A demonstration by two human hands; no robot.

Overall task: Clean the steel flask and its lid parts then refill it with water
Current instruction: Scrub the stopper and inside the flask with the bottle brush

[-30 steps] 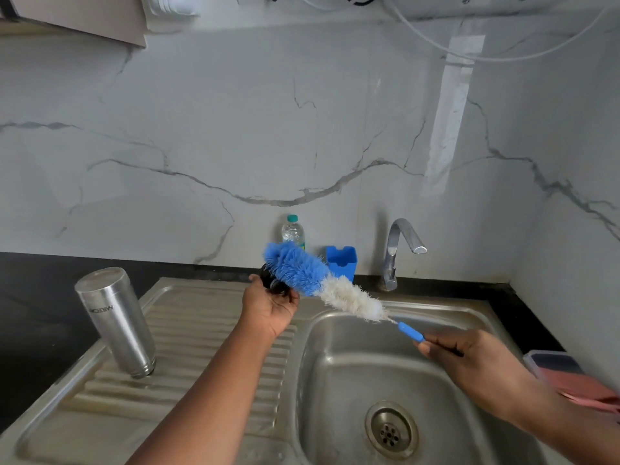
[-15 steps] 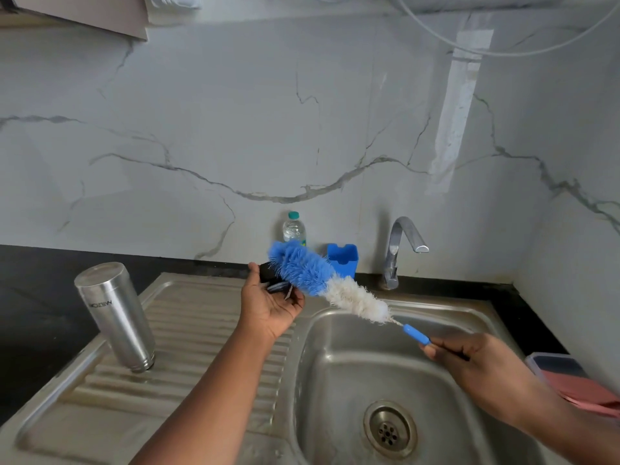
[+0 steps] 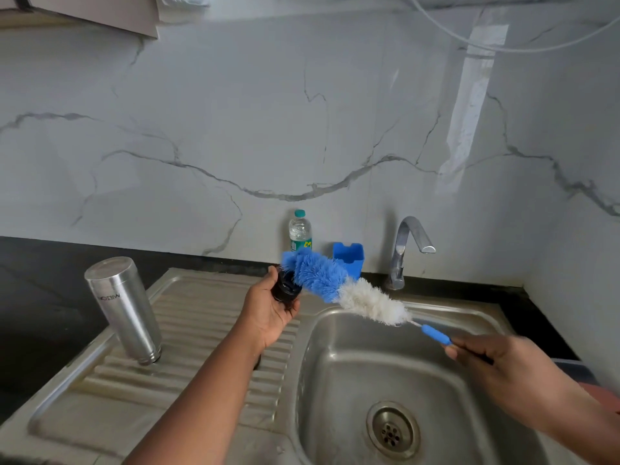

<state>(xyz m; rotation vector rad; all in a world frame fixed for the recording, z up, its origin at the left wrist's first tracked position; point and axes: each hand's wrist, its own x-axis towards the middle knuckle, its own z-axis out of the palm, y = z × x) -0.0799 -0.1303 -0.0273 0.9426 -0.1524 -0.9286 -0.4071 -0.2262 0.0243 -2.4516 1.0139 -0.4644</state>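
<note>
head view, looking down, close over sink

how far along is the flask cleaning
Done, apparently: steel flask stands upside down on the drainboard. In hand: left hand holds a black lid part against the bottle brush, gripped by the right hand. Left: rinsing, refilling; the tap shows no water.

Blue-and-white bottle brush, black lid part, silver steel flask, grey-veined white marble wall, black surface.
</note>
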